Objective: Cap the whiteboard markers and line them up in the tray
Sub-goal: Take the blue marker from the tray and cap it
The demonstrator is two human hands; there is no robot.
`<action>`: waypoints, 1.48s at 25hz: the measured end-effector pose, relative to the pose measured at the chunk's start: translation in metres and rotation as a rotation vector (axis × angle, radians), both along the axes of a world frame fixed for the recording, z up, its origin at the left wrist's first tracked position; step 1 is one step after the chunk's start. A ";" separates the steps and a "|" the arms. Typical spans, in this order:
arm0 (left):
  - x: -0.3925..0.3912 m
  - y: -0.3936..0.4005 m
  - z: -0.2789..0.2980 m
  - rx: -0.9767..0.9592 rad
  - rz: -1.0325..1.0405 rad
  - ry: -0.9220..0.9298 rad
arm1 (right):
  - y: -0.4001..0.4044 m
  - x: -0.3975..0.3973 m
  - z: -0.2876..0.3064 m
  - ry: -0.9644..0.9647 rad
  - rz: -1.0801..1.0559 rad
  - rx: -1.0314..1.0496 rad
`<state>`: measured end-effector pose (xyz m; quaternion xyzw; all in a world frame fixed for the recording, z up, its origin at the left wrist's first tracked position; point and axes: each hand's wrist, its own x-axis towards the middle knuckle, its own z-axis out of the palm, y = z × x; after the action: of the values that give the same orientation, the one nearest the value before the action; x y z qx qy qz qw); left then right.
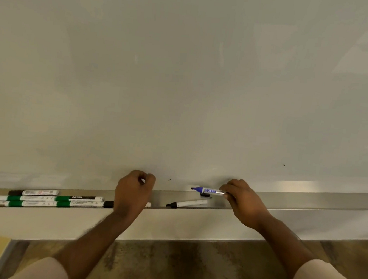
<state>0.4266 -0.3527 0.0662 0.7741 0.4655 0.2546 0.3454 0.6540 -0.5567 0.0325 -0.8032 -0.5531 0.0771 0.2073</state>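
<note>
Right hand clamped on the rear end of a blue marker, uncapped, tip pointing left, held level just above the tray. Left hand curled over the tray's middle, fingertips pinched together; cannot tell whether it holds anything. Black-tipped uncapped marker lies in the tray between the hands. Small black cap beside it, near the whiteboard. Capped green markers lined up toward the tray's left end.
</note>
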 end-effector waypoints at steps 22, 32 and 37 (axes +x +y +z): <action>-0.095 0.060 0.131 -0.605 -0.013 -0.862 | 0.115 -0.159 0.158 0.200 0.200 0.506; -0.118 0.073 0.145 -0.623 -0.100 -0.984 | 0.125 -0.174 0.171 0.171 0.154 0.573; -0.126 0.075 0.154 -0.714 -0.091 -1.102 | 0.126 -0.180 0.176 0.184 0.150 0.591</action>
<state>0.3008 -0.2780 0.2198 0.3871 0.2433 0.4288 0.7792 0.4744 -0.4311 0.2086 -0.6547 -0.5883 0.0006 0.4747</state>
